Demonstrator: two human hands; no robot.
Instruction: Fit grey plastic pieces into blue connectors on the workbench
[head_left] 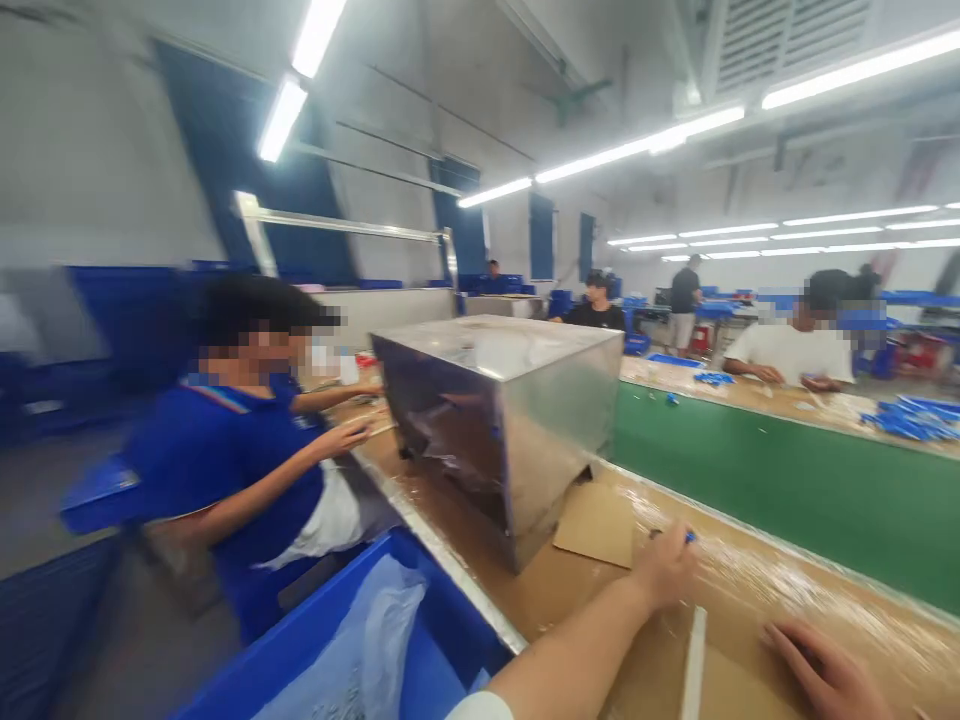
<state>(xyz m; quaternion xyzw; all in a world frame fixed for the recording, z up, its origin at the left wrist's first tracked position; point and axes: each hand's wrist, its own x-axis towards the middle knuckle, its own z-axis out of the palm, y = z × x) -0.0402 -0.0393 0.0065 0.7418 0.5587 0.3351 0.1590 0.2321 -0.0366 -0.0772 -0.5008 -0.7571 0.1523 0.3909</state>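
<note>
My left hand (673, 568) reaches forward over the wrapped table, its fingers closed around a small blue and dark piece (689, 537), mostly hidden and blurred. Just beyond it lies a flat square of brown cardboard (600, 525). At the lower right, my right hand (825, 670) is low over the table surface, fingers loosely stretched and apart, holding nothing visible. Between the two hands, a narrow pale strip (695, 660) lies on the brown surface.
A large metal box (517, 430) stands on the table ahead. Below the table edge is a blue bin (442, 610) with a plastic bag. A co-worker in blue (247, 430) sits left. Across the green conveyor belt (720, 460), another person handles parts near blue pieces (915, 420).
</note>
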